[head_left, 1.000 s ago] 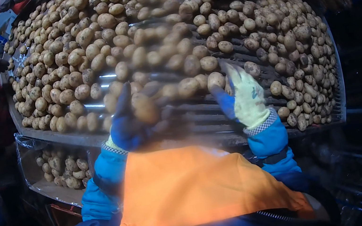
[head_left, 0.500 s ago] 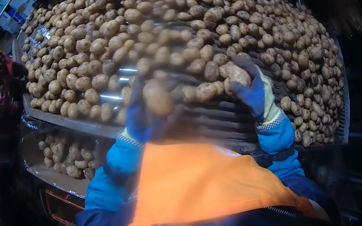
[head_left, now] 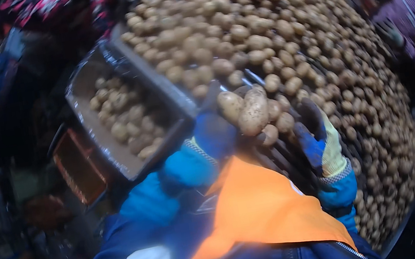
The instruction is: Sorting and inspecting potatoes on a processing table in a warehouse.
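My left hand (head_left: 214, 131), in a blue work glove and smeared by motion, is curled against the left side of two large pale potatoes (head_left: 253, 113). They sit above the slatted surface, and part of the grip is hidden behind them. On their other side is my right hand (head_left: 315, 130), in a blue and pale yellow glove. Its thumb and fingers stand apart in a cupped shape, with no potato visible between them. Several smaller potatoes (head_left: 284, 122) lie between the two hands. A broad heap of potatoes (head_left: 354, 88) spreads beyond and to the right.
To the left, a bin (head_left: 105, 141) with a raised rim holds more potatoes, beside an orange-edged crate (head_left: 80, 167). Across the heap at right stands a person in a purple striped sleeve (head_left: 412, 21) and gloves. Red patterned clothing (head_left: 41, 6) shows at the top left.
My view has turned left, bringing the bin further into view. The potato in my left hand is now beside another large one. My right hand has come away from the potato it was holding.
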`<action>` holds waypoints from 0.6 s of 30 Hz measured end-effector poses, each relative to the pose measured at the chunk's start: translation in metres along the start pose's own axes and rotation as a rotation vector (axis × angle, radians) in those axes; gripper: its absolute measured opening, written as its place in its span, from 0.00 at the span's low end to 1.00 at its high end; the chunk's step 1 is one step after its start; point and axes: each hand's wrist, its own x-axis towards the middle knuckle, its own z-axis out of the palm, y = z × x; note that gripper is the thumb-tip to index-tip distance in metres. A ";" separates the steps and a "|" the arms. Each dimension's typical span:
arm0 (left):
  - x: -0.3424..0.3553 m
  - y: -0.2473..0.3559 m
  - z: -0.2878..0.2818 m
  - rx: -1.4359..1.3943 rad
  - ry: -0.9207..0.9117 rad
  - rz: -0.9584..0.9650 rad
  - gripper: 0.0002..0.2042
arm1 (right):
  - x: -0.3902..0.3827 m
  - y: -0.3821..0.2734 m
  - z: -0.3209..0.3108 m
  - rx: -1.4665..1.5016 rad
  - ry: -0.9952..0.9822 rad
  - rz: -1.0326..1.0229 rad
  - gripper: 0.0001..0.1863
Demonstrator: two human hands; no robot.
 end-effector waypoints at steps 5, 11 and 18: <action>-0.028 0.048 0.010 0.539 0.024 0.387 0.15 | 0.020 -0.004 0.015 -0.009 -0.130 -0.055 0.30; -0.079 0.104 -0.050 0.405 0.456 0.381 0.29 | 0.039 -0.014 0.029 -0.004 -0.208 -0.035 0.29; -0.135 0.162 -0.107 2.180 0.889 0.447 0.34 | 0.042 -0.021 0.028 -0.003 -0.221 0.033 0.28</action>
